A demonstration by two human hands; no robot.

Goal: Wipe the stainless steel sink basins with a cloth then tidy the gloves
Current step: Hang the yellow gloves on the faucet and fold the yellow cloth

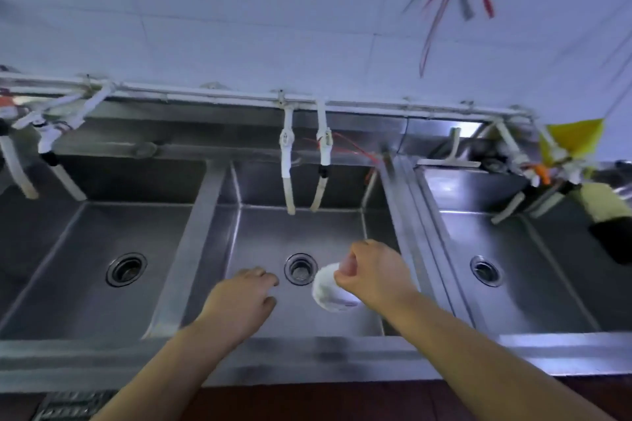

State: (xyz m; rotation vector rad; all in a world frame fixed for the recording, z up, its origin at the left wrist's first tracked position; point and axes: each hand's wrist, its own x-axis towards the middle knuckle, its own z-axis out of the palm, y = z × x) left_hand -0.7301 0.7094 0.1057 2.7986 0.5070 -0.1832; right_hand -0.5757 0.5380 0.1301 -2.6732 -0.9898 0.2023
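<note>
Over the middle basin of a three-basin stainless steel sink (219, 181), my right hand (371, 272) held a small white bunched cloth (330, 290), the fingers curled round its top while the rest hung below my fist, just right of the round drain (300, 269) and, as far as I could tell, clear of the basin floor. The cloth looked light, soft and limp, likely to fold to any corner, and I judged the best hold to be a full bunch in the palm so a flat pad would meet the steel. My left hand (244, 301) hovered over the same basin, left of the drain, its fingers loosely curled and holding nothing. The middle basin held only its drain; two white taps with pale hoses (289, 164) hung over its back wall. The left basin (68, 267) showed nothing but a round drain of its own. In the right basin (547, 284), a drain sat mid-floor, and a pale yellow and black object (605, 219), possibly a glove though too blurred to tell, hung at the far right edge. The steel looked smooth and probably slick where wet.
</note>
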